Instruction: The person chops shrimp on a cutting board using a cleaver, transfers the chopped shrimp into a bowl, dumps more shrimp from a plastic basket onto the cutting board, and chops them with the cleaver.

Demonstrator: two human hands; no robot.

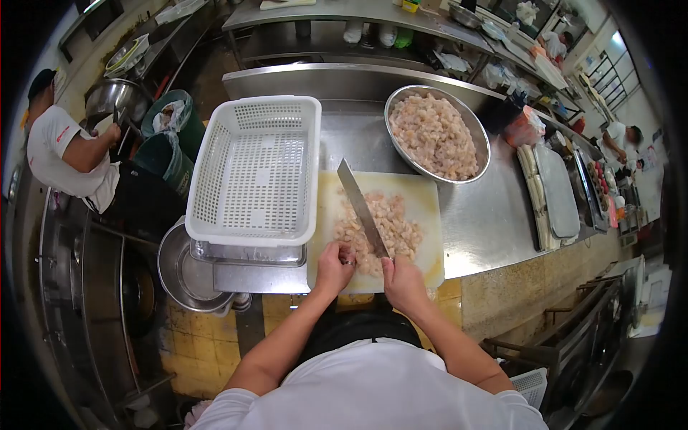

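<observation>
My right hand [404, 284] is wrapped round the handle of a large knife [364, 211]. Its long blade slants up and to the left over a white cutting board [431, 215]. Small pale pink raw pieces [398, 228] lie spread on the board, under and around the blade; whether they are shrimp or chicken I cannot tell. At the near left edge of these pieces is my left hand [335, 268], its fingers curled in. What those fingers hold, if anything, is hidden. Beyond the board, a metal bowl [484, 149] is heaped with similar pale pink pieces.
A white perforated plastic basket [312, 143] stands left of the board on the steel table [480, 236]. Below it sits a metal pot [170, 266]. Folded cloths [532, 188] and a grey tray [556, 190] lie at right. Another person [72, 147] works at far left beside green bins [188, 118].
</observation>
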